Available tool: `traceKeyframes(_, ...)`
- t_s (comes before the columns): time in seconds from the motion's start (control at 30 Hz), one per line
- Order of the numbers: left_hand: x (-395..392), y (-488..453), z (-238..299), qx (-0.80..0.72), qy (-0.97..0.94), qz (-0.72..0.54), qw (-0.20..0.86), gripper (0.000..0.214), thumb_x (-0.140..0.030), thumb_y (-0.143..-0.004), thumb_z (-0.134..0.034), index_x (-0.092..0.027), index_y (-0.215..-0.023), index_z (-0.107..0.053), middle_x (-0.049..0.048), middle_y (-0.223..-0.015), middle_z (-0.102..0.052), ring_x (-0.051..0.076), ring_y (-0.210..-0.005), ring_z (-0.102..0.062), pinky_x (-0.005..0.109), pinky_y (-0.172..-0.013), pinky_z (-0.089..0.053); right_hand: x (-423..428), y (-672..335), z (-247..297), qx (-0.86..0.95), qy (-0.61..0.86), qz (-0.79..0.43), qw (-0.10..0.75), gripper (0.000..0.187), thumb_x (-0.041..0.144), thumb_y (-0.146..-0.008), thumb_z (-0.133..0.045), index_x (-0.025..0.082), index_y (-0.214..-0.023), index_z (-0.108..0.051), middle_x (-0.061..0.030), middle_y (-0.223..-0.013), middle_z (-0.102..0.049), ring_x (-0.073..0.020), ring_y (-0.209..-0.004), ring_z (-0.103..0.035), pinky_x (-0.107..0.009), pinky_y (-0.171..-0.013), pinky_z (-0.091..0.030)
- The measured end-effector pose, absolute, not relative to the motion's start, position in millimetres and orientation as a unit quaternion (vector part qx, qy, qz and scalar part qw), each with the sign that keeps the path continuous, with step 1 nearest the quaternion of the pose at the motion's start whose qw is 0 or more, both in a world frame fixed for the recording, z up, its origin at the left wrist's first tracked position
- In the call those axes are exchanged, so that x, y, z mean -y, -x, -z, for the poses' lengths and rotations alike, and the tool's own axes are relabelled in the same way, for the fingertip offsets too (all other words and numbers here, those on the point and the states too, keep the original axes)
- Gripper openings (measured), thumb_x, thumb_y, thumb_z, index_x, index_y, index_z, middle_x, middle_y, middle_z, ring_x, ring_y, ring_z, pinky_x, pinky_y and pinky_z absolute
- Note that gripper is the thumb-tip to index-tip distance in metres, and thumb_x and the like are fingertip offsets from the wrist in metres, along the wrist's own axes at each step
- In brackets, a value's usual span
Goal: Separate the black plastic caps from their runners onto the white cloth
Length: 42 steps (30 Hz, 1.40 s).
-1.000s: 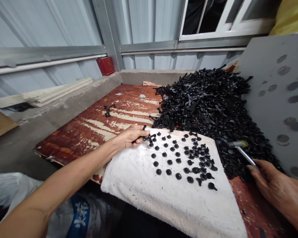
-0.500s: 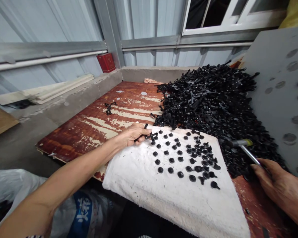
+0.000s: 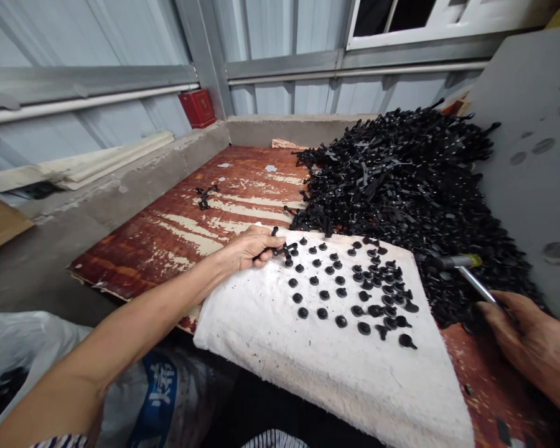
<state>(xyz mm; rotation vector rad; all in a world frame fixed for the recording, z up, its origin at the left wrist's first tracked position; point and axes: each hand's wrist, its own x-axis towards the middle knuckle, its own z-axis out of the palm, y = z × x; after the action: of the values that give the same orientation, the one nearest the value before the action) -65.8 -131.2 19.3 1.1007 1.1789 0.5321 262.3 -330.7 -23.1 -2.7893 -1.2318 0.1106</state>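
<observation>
My left hand (image 3: pixel 249 247) rests at the far left corner of a white fibrous pad (image 3: pixel 284 348) and pinches a black plastic cross-shaped piece (image 3: pixel 282 249). Several small black round caps (image 3: pixel 350 289) lie in rows on the pad, denser toward its right side. My right hand (image 3: pixel 532 342) is at the lower right, closed around the handle of a metal-shafted tool (image 3: pixel 471 277) whose yellow-banded head lies against the big heap of black plastic parts (image 3: pixel 410 186).
The pad lies on a worn red wooden board (image 3: pixel 191 218). A grey panel (image 3: pixel 536 143) with round marks leans at the right. A red box (image 3: pixel 197 107) stands on the concrete ledge. A printed bag (image 3: pixel 158 398) is below the board's front edge.
The view has shifted slightly, so everything sits a little higher in frame. Both hands keep their places and grips; the left fingers shift slightly on the black piece.
</observation>
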Motion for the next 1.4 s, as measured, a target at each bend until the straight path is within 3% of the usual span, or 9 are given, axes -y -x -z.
traceKeyframes(0.73, 126.1, 63.1, -18.3, -0.538, -0.549, -0.211, 0.604, 0.026, -0.007, -0.083, -0.061, -0.013, -0.059, -0.055, 0.0018, -0.052, -0.061, 0.0, -0.027, -0.028, 0.018, -0.029, -0.012, 334.2, -265.8, 26.2, 0.419, 0.908, -0.015, 0.021, 0.055, 0.057, -0.092, -0.016, 0.022, -0.113, -0.055, -0.0161, -0.073, -0.064, -0.036, -0.068, -0.062, -0.038, -0.056, -0.041)
traceKeyframes(1.03, 129.9, 59.3, -25.7, -0.544, -0.637, -0.209, 0.504, 0.031, -0.011, -0.079, -0.065, -0.017, -0.052, -0.05, -0.002, -0.044, -0.051, 0.004, -0.027, -0.028, 0.02, -0.03, -0.015, 329.3, -247.0, 6.0, 0.415, 0.909, -0.03, 0.003, 0.044, 0.048, -0.09, -0.02, 0.024, -0.101, -0.055, -0.0142, -0.068, -0.063, -0.0359, -0.066, -0.063, -0.038, -0.058, -0.043)
traceKeyframes(1.3, 133.9, 60.5, -27.6, -0.519, -0.651, -0.242, 0.499, 0.029, -0.006, -0.075, -0.065, -0.015, -0.05, -0.054, -0.0061, -0.036, -0.037, 0.002, -0.028, -0.028, 0.017, -0.031, -0.015, 329.4, -239.6, -2.4, 0.43, 0.901, -0.036, -0.035, 0.049, 0.035, -0.097, -0.021, 0.009, -0.125, -0.052, -0.0224, -0.088, -0.07, -0.0358, -0.082, -0.068, -0.036, -0.063, -0.044)
traceKeyframes(1.4, 131.3, 60.4, -26.0, -0.522, -0.649, -0.244, 0.496, 0.025, -0.007, -0.076, -0.064, -0.014, -0.053, -0.057, -0.0055, -0.036, -0.039, 0.002, -0.027, -0.027, 0.017, -0.029, -0.015, 330.2, -239.3, -3.2, 0.429, 0.902, -0.038, -0.028, 0.042, 0.034, -0.1, -0.027, 0.014, -0.128, -0.051, -0.0161, -0.094, -0.072, -0.0296, -0.089, -0.069, -0.031, -0.066, -0.043)
